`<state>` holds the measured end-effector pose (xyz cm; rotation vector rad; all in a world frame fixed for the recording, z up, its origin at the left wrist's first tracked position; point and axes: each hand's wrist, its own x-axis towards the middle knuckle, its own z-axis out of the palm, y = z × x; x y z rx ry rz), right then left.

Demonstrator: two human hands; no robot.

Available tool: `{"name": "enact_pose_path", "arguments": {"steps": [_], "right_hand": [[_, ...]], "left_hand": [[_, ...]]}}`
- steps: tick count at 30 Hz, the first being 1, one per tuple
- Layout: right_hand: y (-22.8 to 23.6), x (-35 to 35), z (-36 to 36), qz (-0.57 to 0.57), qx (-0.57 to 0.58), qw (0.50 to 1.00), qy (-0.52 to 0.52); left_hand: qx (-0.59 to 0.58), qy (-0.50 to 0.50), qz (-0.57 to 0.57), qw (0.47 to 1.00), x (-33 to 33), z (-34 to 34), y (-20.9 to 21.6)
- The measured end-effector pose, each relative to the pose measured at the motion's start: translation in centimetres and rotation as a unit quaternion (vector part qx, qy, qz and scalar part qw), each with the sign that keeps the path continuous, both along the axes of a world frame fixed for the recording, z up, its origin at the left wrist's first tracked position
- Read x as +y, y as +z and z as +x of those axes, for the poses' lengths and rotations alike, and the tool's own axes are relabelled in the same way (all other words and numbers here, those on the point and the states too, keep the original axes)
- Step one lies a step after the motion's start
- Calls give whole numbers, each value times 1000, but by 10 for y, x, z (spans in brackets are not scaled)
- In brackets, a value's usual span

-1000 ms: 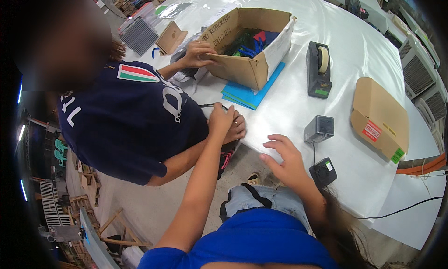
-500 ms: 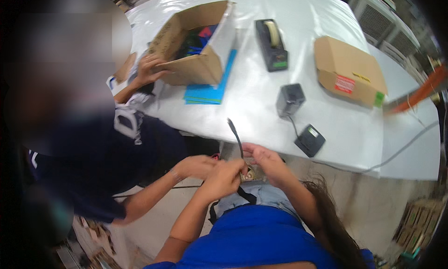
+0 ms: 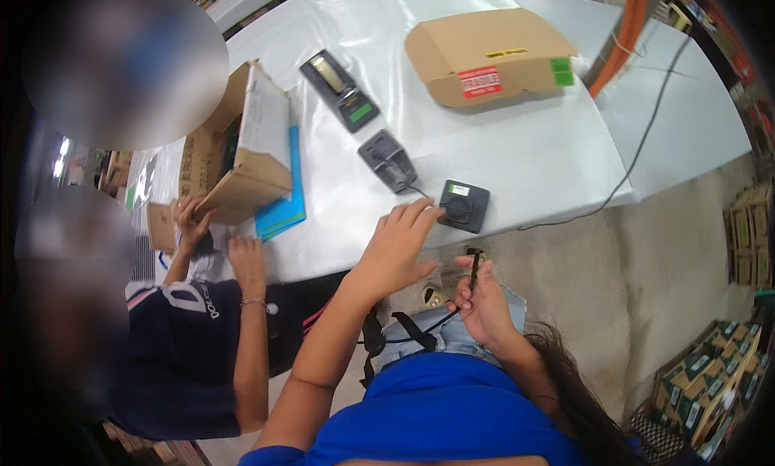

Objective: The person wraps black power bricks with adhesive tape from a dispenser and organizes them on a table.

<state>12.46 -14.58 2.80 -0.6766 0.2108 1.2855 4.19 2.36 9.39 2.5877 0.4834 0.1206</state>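
Observation:
Over the table's front edge my left hand [image 3: 393,252] reaches out with stretched fingers and holds nothing. Its fingertips come right up to a square black device [image 3: 463,207] with a round recess; whether they touch it I cannot tell. My right hand [image 3: 488,303], in front of my lap, pinches a black cable [image 3: 475,266] near its plug end, which points up. The cable runs down across my shorts to the left. Just beyond my left hand a black boxy stand [image 3: 387,161] lies on the table, a thin cord running from it toward the square device.
A tape dispenser [image 3: 339,90] and a closed cardboard box [image 3: 489,58] with labels lie farther back. At left, a co-worker's hands [image 3: 247,264] are beside an open cardboard box [image 3: 257,183] standing on blue folders [image 3: 282,216]. An orange-wrapped post [image 3: 620,38] rises at right.
My left hand has let go of the cable and moved up to the square device. My right hand now holds the cable. The co-worker's hand has moved away from mine to the box.

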Motion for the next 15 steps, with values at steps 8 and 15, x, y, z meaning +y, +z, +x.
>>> {"name": "enact_pose_path", "arguments": {"steps": [8, 15], "right_hand": [[-19, -15, 21, -32, -57, 997, -51], [-40, -19, 35, -29, -147, 987, -60]], "left_hand": [[98, -136, 114, 979, 17, 87, -38], [110, -171, 25, 979, 27, 93, -37]]}}
